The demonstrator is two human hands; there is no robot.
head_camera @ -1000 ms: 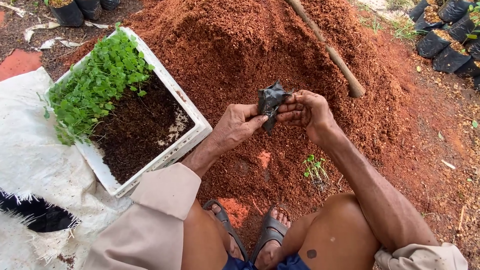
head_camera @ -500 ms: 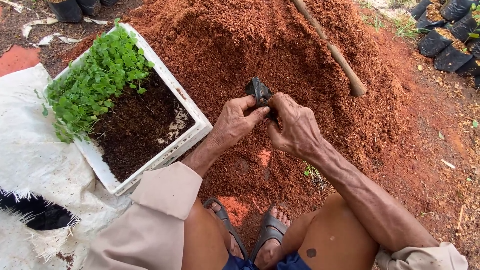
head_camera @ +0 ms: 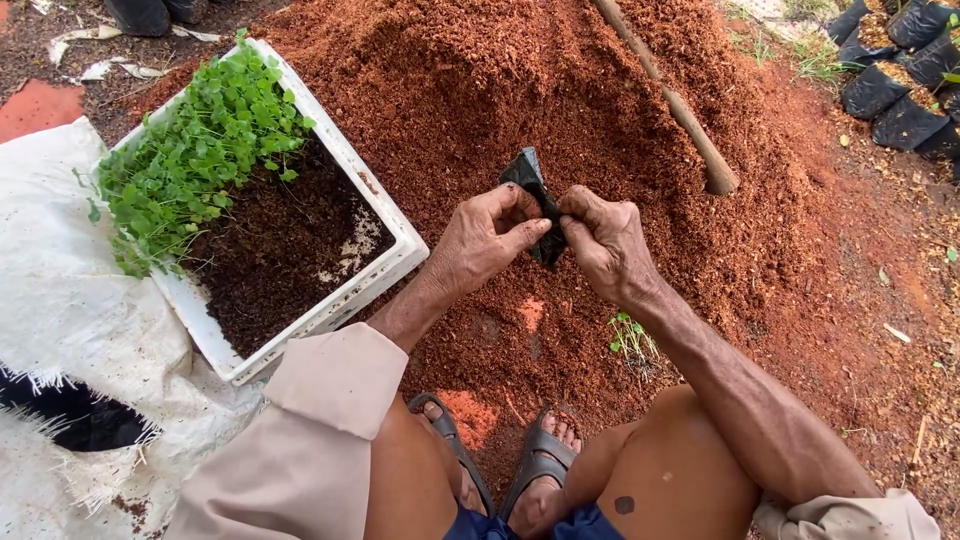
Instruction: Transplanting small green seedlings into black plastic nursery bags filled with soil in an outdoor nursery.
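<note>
Small black plastic nursery bag (head_camera: 538, 205), crumpled and flat, sits pinched between both hands over the big mound of reddish-brown coco-peat soil (head_camera: 520, 90). Left hand (head_camera: 483, 240) grips it w/ thumb and forefinger closed on the bag's lower left edge, other fingers curled in. Right hand (head_camera: 603, 243) clamps the right edge, fingertips pressed together on the plastic, knuckles up. Bag's top corner sticks up above both hands; can't tell if its mouth is open.

Left of hands: white rectangular foam box (head_camera: 345, 300), tilted diagonal in view, dark potting mix in its near half, dense green seedlings (head_camera: 195, 160) in its far half. Box rests partly on a white woven sack (head_camera: 70, 330) spread on the ground.

Long wooden tool handle (head_camera: 670, 95) lies across the mound, upper right, well apart from hands. Filled black grow bags (head_camera: 895, 75) stand in a cluster at far top right. Small green weed sprout (head_camera: 628, 335) pokes from soil just below right wrist. Person squats, grey sandals (head_camera: 535, 465) on the soil betw. bare knees, beige sleeves rolled up.
</note>
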